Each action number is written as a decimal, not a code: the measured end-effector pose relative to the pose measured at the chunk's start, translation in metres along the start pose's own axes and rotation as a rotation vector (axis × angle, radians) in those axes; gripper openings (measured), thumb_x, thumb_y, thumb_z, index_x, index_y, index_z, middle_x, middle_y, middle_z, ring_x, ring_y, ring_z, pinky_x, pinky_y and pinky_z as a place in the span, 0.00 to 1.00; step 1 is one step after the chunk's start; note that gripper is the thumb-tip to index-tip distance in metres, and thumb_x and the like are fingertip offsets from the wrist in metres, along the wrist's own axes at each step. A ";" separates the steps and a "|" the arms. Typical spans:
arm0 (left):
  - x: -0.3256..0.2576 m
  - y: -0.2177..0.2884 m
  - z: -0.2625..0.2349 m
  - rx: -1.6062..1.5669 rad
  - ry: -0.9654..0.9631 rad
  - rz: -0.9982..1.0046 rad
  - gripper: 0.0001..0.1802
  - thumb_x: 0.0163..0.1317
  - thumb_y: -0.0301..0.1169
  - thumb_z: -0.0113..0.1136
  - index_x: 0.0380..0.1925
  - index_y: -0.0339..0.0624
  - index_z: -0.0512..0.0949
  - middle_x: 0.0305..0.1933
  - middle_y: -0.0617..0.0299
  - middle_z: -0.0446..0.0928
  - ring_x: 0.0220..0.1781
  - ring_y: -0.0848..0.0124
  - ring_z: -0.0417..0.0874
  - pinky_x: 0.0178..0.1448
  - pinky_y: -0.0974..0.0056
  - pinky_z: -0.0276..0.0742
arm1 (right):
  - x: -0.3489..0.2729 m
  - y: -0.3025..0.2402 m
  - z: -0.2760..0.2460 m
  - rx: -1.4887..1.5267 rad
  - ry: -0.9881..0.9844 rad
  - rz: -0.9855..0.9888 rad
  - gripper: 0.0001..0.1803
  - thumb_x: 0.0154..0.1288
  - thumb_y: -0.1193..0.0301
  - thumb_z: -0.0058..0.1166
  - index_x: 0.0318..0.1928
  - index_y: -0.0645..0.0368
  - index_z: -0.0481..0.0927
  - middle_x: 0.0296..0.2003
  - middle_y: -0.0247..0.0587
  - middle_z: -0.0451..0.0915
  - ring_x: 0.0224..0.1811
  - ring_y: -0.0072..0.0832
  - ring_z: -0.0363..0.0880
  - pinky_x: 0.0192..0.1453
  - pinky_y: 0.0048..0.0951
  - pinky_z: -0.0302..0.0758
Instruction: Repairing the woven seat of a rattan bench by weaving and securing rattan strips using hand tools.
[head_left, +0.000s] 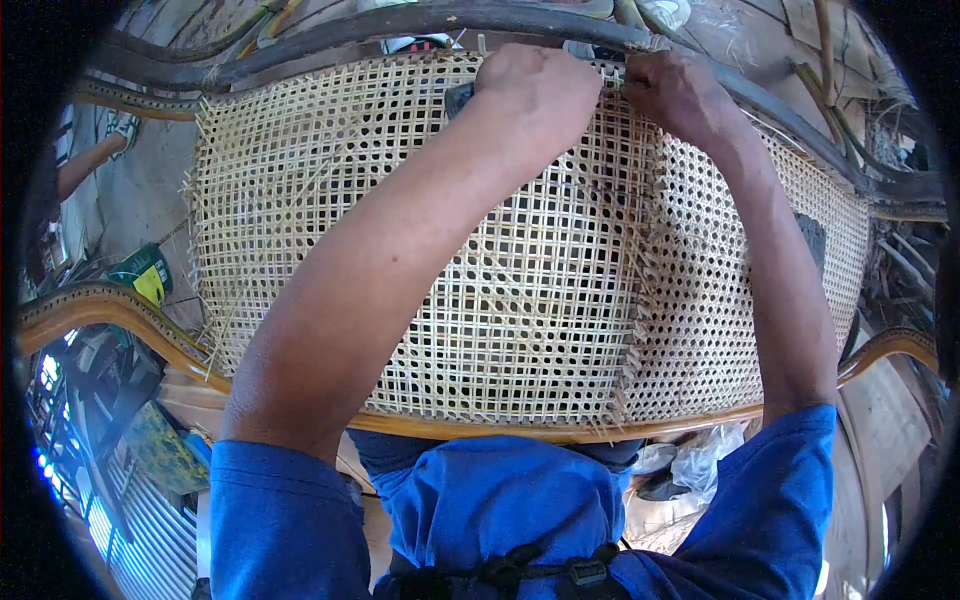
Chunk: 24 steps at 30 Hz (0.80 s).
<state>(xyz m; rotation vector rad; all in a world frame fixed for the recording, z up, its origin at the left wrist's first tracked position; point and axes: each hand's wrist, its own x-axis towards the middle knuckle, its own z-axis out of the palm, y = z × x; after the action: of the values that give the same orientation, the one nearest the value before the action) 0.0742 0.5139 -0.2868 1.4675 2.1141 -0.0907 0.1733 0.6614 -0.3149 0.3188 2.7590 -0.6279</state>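
Observation:
A woven cane panel (520,290) in an open lattice spans a curved wooden frame (440,425) in front of me. My left hand (537,95) is closed at the far edge of the weave, its knuckles up; whatever its fingers grip is hidden beneath it. Just to its right, my right hand (678,92) is also closed, with curled fingertips at the same far edge beside the dark wooden rail (560,24). I cannot make out what it holds. Between the hands, a rough seam of cane ends (640,270) runs from the far edge toward me.
A dark block (458,100) rests on the weave beside my left wrist, and another dark block (811,240) lies by my right forearm. Curved wooden poles (825,60) lie at the far right. A green container (142,272) stands at left, below another person's foot (122,130).

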 end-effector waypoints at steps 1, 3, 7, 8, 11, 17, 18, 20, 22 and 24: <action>-0.002 0.001 0.001 -0.001 0.006 0.004 0.12 0.52 0.26 0.47 0.29 0.33 0.79 0.35 0.42 0.78 0.40 0.50 0.81 0.45 0.52 0.75 | -0.001 0.009 0.009 0.012 0.100 -0.067 0.09 0.55 0.67 0.49 0.30 0.62 0.73 0.22 0.52 0.73 0.21 0.37 0.71 0.31 0.38 0.70; -0.006 0.005 0.004 -0.030 0.070 0.014 0.13 0.52 0.27 0.46 0.31 0.33 0.79 0.37 0.43 0.78 0.42 0.51 0.81 0.46 0.53 0.76 | 0.000 0.024 0.031 0.014 0.200 -0.128 0.10 0.57 0.66 0.50 0.30 0.62 0.73 0.22 0.52 0.74 0.21 0.39 0.72 0.31 0.38 0.70; -0.004 0.001 -0.005 -0.036 0.043 -0.126 0.14 0.53 0.28 0.47 0.33 0.33 0.79 0.39 0.44 0.78 0.43 0.52 0.80 0.48 0.53 0.75 | 0.006 -0.017 0.021 -0.122 0.085 0.051 0.08 0.58 0.68 0.51 0.36 0.57 0.74 0.31 0.45 0.77 0.39 0.44 0.74 0.43 0.39 0.72; -0.004 0.000 -0.012 -0.047 0.018 -0.132 0.14 0.53 0.28 0.47 0.34 0.33 0.79 0.40 0.44 0.78 0.44 0.53 0.80 0.49 0.53 0.74 | 0.003 -0.012 0.020 -0.095 0.168 -0.076 0.07 0.58 0.69 0.51 0.37 0.56 0.74 0.34 0.44 0.77 0.41 0.43 0.73 0.45 0.39 0.72; -0.019 -0.014 -0.009 -0.092 -0.006 -0.162 0.15 0.53 0.30 0.48 0.35 0.33 0.80 0.40 0.46 0.79 0.44 0.55 0.81 0.50 0.53 0.74 | -0.005 -0.018 0.016 -0.123 0.274 -0.228 0.09 0.54 0.73 0.53 0.38 0.55 0.75 0.37 0.42 0.76 0.43 0.41 0.73 0.49 0.38 0.72; -0.037 -0.023 0.003 -0.180 -0.006 -0.214 0.16 0.54 0.34 0.47 0.31 0.35 0.80 0.36 0.45 0.79 0.41 0.55 0.81 0.49 0.53 0.74 | -0.006 -0.013 0.019 -0.391 0.288 -0.402 0.21 0.46 0.75 0.54 0.46 0.51 0.75 0.40 0.33 0.74 0.52 0.35 0.68 0.55 0.35 0.69; -0.037 -0.022 0.001 -0.192 0.001 -0.218 0.15 0.54 0.33 0.47 0.31 0.34 0.80 0.37 0.44 0.79 0.41 0.55 0.81 0.49 0.53 0.74 | -0.004 -0.010 0.017 -0.447 0.340 -0.390 0.20 0.47 0.77 0.53 0.45 0.50 0.77 0.42 0.32 0.73 0.54 0.33 0.67 0.56 0.35 0.68; -0.037 -0.017 -0.003 -0.192 -0.044 -0.222 0.15 0.54 0.32 0.47 0.31 0.33 0.80 0.38 0.44 0.79 0.42 0.55 0.81 0.49 0.53 0.73 | -0.003 -0.004 0.010 -0.448 0.314 -0.389 0.20 0.47 0.77 0.52 0.44 0.50 0.77 0.42 0.31 0.73 0.55 0.33 0.66 0.57 0.35 0.68; -0.036 -0.019 -0.001 -0.196 -0.021 -0.227 0.15 0.54 0.31 0.46 0.32 0.33 0.80 0.38 0.45 0.79 0.42 0.56 0.81 0.50 0.53 0.73 | 0.001 -0.009 0.002 -0.460 0.279 -0.399 0.13 0.52 0.76 0.49 0.40 0.50 0.78 0.43 0.32 0.72 0.54 0.34 0.67 0.55 0.35 0.69; -0.037 -0.020 0.000 -0.200 0.002 -0.232 0.15 0.53 0.30 0.46 0.32 0.33 0.80 0.39 0.45 0.79 0.43 0.56 0.81 0.50 0.53 0.73 | 0.006 -0.009 0.002 -0.391 0.256 -0.462 0.13 0.53 0.76 0.49 0.40 0.51 0.78 0.41 0.33 0.73 0.51 0.34 0.69 0.53 0.34 0.71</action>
<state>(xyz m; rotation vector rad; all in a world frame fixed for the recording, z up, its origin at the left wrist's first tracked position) 0.0657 0.4746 -0.2745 1.1059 2.2171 0.0348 0.1652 0.6531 -0.3152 -0.3580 3.1388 -0.1311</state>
